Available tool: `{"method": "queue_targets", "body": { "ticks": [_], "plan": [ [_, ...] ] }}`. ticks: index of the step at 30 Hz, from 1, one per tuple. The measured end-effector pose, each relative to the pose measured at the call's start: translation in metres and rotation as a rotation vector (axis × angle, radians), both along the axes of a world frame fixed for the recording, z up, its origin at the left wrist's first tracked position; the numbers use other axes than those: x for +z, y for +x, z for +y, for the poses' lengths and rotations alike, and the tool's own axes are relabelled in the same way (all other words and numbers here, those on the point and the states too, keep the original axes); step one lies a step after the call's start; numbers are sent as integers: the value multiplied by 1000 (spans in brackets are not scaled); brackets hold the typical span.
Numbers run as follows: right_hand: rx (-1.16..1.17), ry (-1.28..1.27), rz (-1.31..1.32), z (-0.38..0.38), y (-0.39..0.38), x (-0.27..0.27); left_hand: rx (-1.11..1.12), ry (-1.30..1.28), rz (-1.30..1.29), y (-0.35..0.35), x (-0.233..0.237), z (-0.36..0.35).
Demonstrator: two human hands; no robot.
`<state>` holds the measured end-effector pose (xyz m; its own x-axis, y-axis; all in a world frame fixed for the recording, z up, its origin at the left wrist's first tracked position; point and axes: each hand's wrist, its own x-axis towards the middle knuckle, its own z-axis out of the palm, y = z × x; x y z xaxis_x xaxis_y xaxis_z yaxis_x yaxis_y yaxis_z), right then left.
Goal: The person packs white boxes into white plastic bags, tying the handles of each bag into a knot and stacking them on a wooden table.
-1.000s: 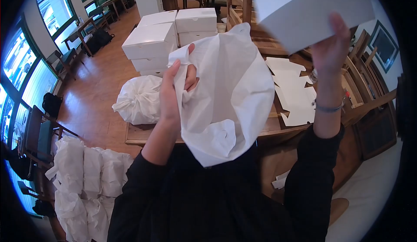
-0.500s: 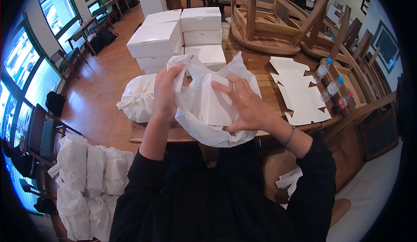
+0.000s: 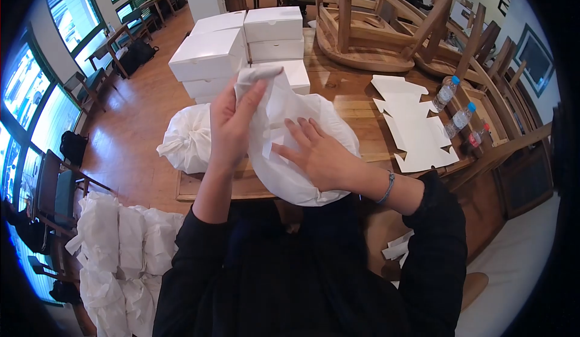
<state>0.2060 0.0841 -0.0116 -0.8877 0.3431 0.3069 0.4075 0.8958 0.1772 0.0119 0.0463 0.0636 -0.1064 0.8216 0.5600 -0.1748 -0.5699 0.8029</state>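
held bag | stacked boxes behind | tied bag left | flat carton, bottles right

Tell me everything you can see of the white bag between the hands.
The white bag looks thin, soft and slightly see-through, like light fabric or plastic film. Its wrinkled upper edge is bunched in the left hand, while the right hand lies spread on it. Its lower part bulges roundly. It appears at the near edge of the wooden table, but whether it rests there is unclear. Its contents are mostly hidden.
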Motion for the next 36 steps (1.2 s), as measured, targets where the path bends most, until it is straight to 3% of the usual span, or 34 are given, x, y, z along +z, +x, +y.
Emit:
{"method": "queue_targets", "body": {
  "ticks": [3, 6, 9, 12, 17, 21, 24, 27, 33, 36],
  "plan": [
    [-29, -159, -25, 12, 0, -2, -81, -19, 153, 5, -6, -4],
    [-167, -361, -312, 24, -6, 7, -130, -8, 269, 15, -23, 7],
    [-110, -498, -275, 33, 8, 21, -148, -124, 264, 19, -37, 14],
    [-58, -474, -102, 33, 26, 36, -100, -207, 341, 14, -44, 18],
    [-138, -447, -140, 23, 50, 61, 67, -245, 745, 14, -48, 24],
    [-178, -400, -258, 18, 59, 62, 109, -109, 937, 29, -60, 26],
    [-95, -324, -146, 18, 72, 58, 106, -72, 1288, 35, -70, 30],
    [-130, -355, -137, 17, 88, 72, 89, -38, 1448, 38, -71, 28],
    [-280, -599, -239, 21, 103, 103, 109, 17, 1530, 43, -76, 27],
    [-147, -631, -141, 26, 109, 101, 99, -69, 1620, 48, -64, 23]
  ]
}}
